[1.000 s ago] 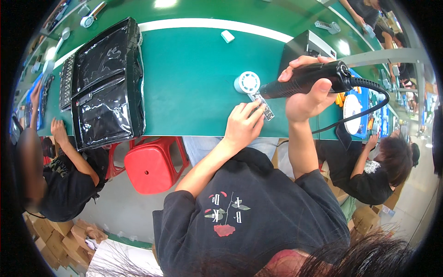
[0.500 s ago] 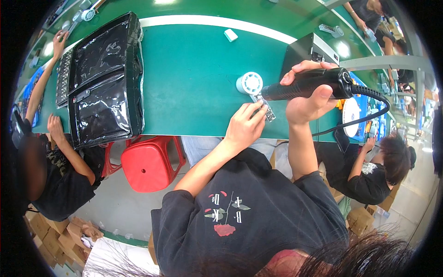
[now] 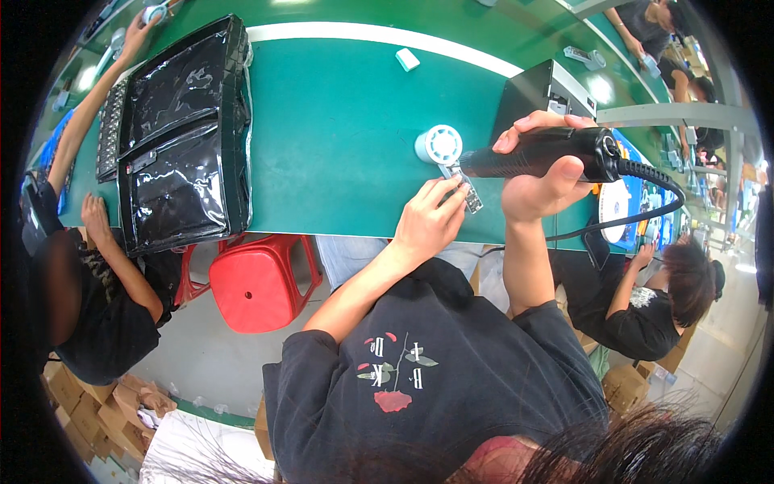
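My right hand (image 3: 534, 192) grips a black corded electric screwdriver (image 3: 564, 153), which lies nearly level with its tip pointing left. That tip meets a small light-blue handheld fan (image 3: 442, 144) near the joint between its round head and its handle. With the fingertips of my left hand (image 3: 429, 224) I hold the fan by its handle, whose inner side with small parts faces up. The fan's head rests on the green table (image 3: 339, 137). My left fingers partly cover the handle, and the exact spot under the screwdriver's tip is hidden.
On the left stands a black plastic-lined tray (image 3: 173, 185); a white block (image 3: 408, 59) lies toward the back. A black box (image 3: 536, 97) stands at the right, beyond the screwdriver, whose cord (image 3: 645, 216) loops down right. A red stool (image 3: 251, 288) is left of me. Co-workers sit on both sides.
The co-worker on the left has stretched an arm farther up, and that hand is now at a fan by the back. My own hands, the screwdriver and the fan have hardly moved.
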Available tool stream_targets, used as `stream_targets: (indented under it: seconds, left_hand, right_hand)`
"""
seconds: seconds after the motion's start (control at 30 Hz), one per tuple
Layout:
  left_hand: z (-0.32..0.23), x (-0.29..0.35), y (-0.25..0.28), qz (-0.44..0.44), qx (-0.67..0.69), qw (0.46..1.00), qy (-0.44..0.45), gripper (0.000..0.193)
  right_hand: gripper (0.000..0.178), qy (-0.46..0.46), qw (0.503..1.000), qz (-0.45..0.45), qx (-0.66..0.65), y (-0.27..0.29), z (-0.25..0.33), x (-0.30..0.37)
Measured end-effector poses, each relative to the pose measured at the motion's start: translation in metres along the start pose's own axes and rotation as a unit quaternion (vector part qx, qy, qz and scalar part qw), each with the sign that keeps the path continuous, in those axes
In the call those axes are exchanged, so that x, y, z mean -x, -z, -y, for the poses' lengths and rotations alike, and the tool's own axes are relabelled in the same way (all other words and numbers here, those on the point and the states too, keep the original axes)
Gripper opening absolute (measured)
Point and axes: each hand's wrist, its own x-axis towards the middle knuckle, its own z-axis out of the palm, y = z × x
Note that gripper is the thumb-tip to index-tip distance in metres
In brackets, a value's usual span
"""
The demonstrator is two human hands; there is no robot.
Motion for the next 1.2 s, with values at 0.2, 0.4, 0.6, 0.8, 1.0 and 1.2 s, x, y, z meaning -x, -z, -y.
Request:
stream_targets:
  seconds: [0.2, 0.4, 0.6, 0.8, 1.0, 1.2]
  left_hand:
    - [0.0, 0.001, -0.001, 0.001, -0.001, 1.0, -0.002, 0.031]
    - [-0.001, 0.001, 0.0, 0.004, -0.001, 1.0, 0.002, 0.032]
    - [-0.003, -0.001, 0.003, 0.01, -0.005, 1.0, -0.001, 0.032]
    - [-0.005, -0.003, -0.002, 0.005, -0.015, 1.0, -0.014, 0.031]
    - [-0.008, 0.002, 0.002, -0.044, -0.013, 0.999, 0.01, 0.027]
    - [-0.017, -0.016, 0.005, 0.071, -0.066, 0.99, 0.102, 0.036]
  right_hand:
    - [0.059, -0.001, 1.0, -0.011, -0.019, -0.001, 0.0, 0.003]
    - [0.062, -0.012, 1.0, 0.008, 0.014, 0.0, -0.001, 0.011]
    - [0.065, 0.012, 0.997, 0.025, 0.066, -0.003, -0.001, 0.015]
    - [0.065, 0.024, 0.998, 0.026, 0.046, 0.012, 0.001, 0.008]
    - [0.053, -0.061, 0.996, -0.068, 0.022, 0.092, 0.04, 0.012]
    - [0.017, -0.321, 0.916, -0.024, 0.242, 0.18, 0.035, 0.079]
